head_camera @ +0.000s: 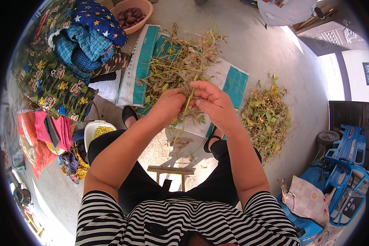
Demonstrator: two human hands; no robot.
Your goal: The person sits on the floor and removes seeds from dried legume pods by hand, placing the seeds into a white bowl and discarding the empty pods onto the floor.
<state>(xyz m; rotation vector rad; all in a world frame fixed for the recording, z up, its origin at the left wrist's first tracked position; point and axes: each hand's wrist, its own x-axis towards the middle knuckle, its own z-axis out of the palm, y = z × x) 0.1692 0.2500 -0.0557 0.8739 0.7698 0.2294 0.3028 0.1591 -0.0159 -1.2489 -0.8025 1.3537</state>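
Note:
Both hands are close together in front of me, over a heap of dried bean plants (172, 66) lying on white and teal woven sacks (233, 83). My left hand (171, 103) has its fingers closed on a bean stalk with dry pods; its fingertips are partly hidden. My right hand (211, 103) holds the same green-yellow stalk (189, 100) between thumb and fingers. The stalk's thin lower end hangs down past the hands, with pods near it. Between my feet, a small wooden stool (171, 169) shows in part.
A second pile of bean plants (266, 118) lies on the floor at the right. A white basket (89, 130) with yellow-green beans (103, 131) stands by my left knee. An orange basin (146, 21) of onions is at the back left. A blue three-wheeler (341, 172) stands right.

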